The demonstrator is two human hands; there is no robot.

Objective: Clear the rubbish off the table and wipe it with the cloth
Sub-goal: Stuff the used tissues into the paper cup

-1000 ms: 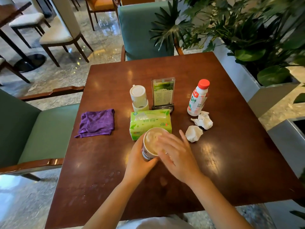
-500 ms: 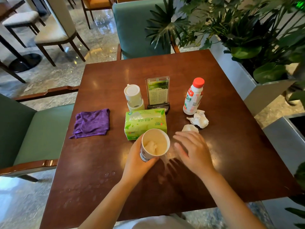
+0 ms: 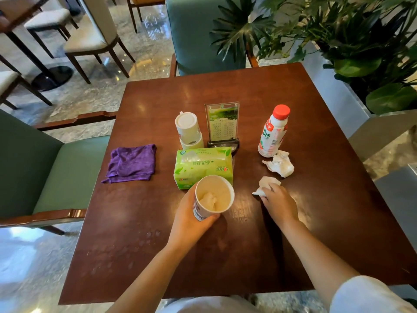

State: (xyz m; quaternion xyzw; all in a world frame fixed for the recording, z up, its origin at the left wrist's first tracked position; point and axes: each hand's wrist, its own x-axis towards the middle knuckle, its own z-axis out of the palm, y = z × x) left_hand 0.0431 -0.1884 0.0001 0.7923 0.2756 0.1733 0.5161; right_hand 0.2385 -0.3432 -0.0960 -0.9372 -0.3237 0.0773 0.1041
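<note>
dark brown wooden bench [image 3: 316,211] carries the rubbish. left hand [image 3: 191,220] grip holds a white paper cup [image 3: 213,196] tilted, one wad inside; right hand [image 3: 278,203] pinches a crumpled white tissue [image 3: 266,184] toward the right edge. more tilt could spill the wad. purple folded cloth [image 3: 132,162] lies near the left edge.

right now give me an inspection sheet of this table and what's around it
surface: brown wooden table, glossy, water droplets near its left front edge
job's things: paper cup with one tissue wad inside; crumpled tissue under the right fingers; second crumpled tissue beside the milk bottle; purple cloth folded, untouched
clutter: green tissue pack, upturned cup stack, menu stand
hands: left hand holds the cup; right hand closing on the tissue
cables: nothing seen
surroundings: green chairs, planter on the right
</note>
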